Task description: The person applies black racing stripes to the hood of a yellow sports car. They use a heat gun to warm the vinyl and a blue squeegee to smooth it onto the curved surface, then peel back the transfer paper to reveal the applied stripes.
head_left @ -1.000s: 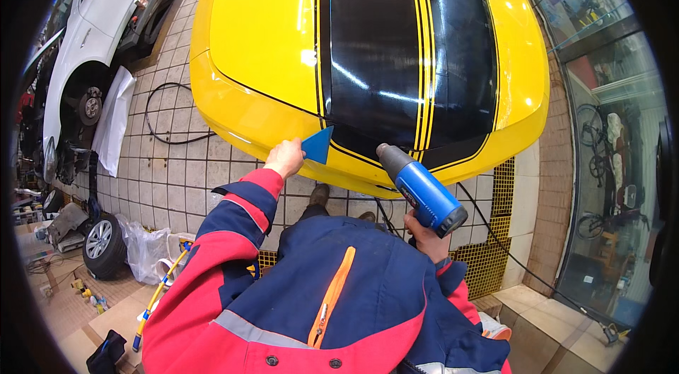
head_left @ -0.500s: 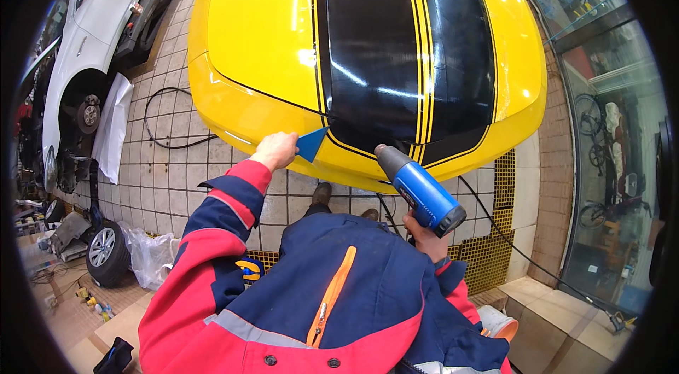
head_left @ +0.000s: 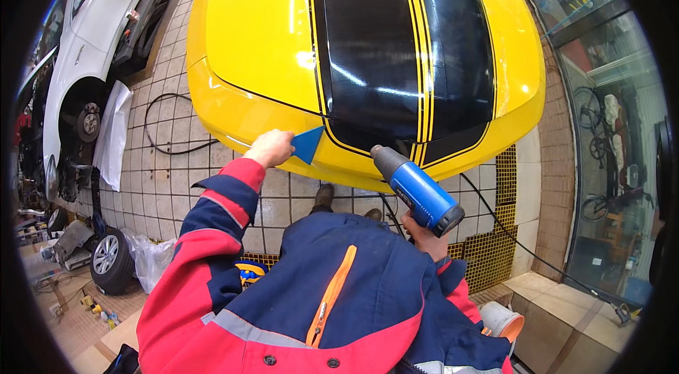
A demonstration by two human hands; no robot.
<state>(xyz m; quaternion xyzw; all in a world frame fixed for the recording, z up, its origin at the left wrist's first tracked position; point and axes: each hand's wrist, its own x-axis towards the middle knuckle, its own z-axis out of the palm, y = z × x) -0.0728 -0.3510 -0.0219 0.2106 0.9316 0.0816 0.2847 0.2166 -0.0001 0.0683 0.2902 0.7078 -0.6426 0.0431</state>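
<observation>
A yellow car panel (head_left: 254, 70) with wide black stripes (head_left: 368, 56) and thin yellow lines fills the middle of the head view. My left hand (head_left: 270, 148) is closed on a blue triangular squeegee (head_left: 308, 143), whose upper corner is at the panel's lower edge, beside the black stripe's border. In my right hand (head_left: 423, 234) is a blue heat gun (head_left: 421, 194). Its dark nozzle (head_left: 382, 156) points up and left toward the lower end of the black stripe. The heat gun's body hides most of my right fingers.
On the left stands a white car (head_left: 95, 27) with a bare wheel hub, near a loose wheel (head_left: 113, 261) and plastic sheeting (head_left: 150, 255). Black cables (head_left: 495, 222) cross the tiled floor and yellow grating (head_left: 488, 255). Glass panes (head_left: 608, 162) line the right side; a white bucket (head_left: 501, 320) is beside me.
My left hand and the squeegee have shifted slightly left. The heat gun has moved a little left too, still pointed at the stripe's lower end.
</observation>
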